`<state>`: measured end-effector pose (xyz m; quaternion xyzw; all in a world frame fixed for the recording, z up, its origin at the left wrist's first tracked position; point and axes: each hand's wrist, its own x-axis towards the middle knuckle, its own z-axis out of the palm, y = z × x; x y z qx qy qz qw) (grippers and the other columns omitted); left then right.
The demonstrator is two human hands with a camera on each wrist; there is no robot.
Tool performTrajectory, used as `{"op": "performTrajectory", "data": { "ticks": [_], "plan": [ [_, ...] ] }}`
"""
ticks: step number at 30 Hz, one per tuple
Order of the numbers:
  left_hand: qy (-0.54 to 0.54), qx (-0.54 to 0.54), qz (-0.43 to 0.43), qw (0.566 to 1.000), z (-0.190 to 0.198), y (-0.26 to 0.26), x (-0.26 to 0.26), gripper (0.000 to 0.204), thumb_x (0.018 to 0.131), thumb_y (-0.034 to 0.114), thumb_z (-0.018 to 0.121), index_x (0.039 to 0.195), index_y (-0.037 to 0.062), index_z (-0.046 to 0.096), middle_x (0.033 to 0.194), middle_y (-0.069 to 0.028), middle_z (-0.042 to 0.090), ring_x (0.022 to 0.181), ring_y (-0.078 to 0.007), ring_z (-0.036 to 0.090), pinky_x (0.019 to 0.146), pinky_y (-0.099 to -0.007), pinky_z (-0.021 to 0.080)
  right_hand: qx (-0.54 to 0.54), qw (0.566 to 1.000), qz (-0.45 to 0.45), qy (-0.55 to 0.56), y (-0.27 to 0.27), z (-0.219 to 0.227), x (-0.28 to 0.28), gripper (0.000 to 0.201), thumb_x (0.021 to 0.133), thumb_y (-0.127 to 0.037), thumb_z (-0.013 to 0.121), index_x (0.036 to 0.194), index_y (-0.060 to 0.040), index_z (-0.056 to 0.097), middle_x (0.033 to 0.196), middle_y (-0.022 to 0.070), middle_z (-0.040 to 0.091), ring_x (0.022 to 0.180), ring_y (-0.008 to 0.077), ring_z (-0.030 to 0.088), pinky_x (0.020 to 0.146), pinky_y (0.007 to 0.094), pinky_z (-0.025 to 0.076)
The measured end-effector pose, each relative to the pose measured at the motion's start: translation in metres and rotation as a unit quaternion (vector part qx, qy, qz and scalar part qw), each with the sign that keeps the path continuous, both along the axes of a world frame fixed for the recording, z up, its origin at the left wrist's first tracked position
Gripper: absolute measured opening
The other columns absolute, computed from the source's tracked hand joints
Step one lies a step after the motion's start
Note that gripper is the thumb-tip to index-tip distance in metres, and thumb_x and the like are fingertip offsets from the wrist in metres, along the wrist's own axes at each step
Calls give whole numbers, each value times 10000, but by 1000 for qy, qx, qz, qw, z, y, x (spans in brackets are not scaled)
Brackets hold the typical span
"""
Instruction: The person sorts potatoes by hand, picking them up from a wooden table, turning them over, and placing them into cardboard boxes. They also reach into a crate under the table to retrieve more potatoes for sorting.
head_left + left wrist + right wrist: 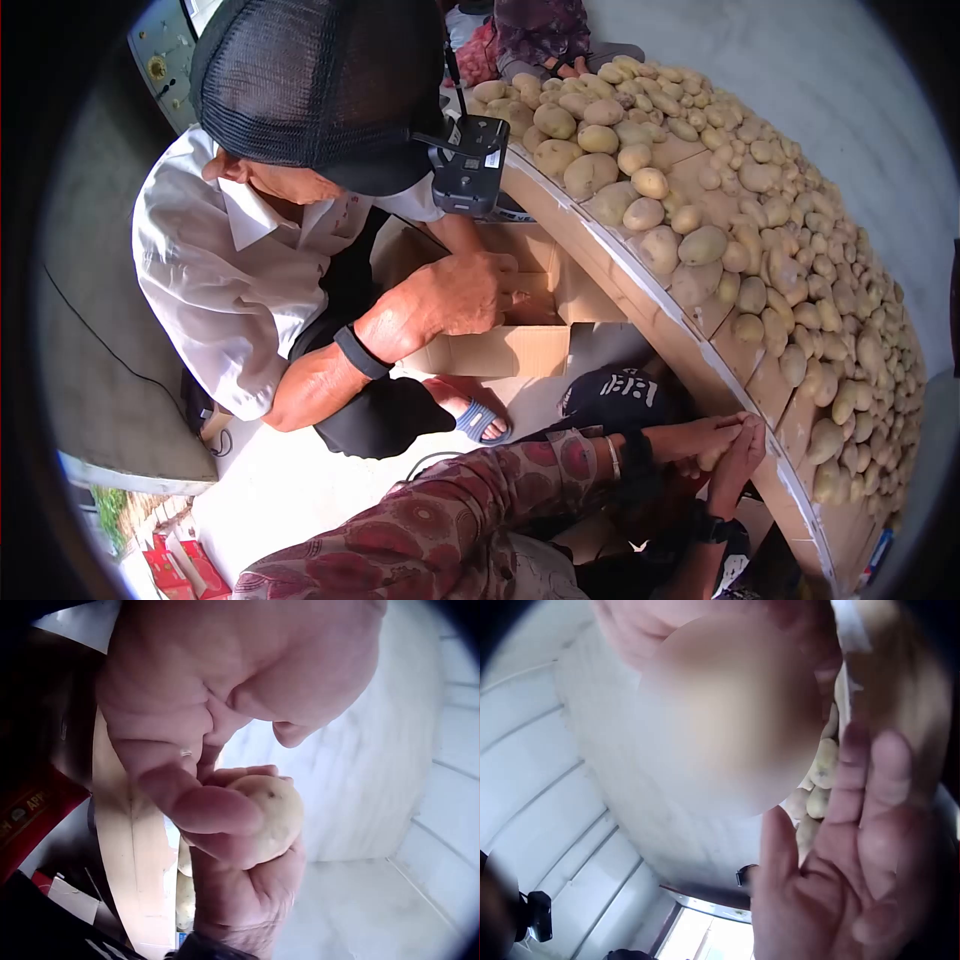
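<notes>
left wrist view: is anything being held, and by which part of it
A potato, by its underside and far side, in the right hand. The left hand overlaps it in view; whether it grips is unclear.

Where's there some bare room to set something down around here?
Bare sunlit floor lies between the patterned sleeve, black trousers and red box. The cardboard offers a narrow strip between its white-lined edge and the potatoes. Crowded: the rest, mostly covered, and the edge where the right hand holds a potato, the left hand touching it.
</notes>
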<state>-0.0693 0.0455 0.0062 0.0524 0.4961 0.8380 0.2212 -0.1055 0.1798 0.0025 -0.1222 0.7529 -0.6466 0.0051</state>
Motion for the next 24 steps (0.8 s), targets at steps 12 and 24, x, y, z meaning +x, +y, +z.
{"op": "performTrajectory", "data": {
  "ticks": [12,24],
  "plan": [
    [29,-64,20,997,-10,0,3,482,912,506,402,992,67,586,772,-43,633,573,-106,586,465,-199,420,-200,961,-30,-187,58,-7,35,461,942,-378,469,1250,-36,457,1154,123,566,1059,208,552,877,320,433],
    [-15,93,67,993,-38,-5,-4,210,903,132,552,1102,65,559,1000,-58,633,912,-139,615,794,-257,500,-274,862,148,-400,37,-19,61,394,906,-292,553,1225,-73,474,1037,73,608,937,235,631,732,360,539]
  ]
}}
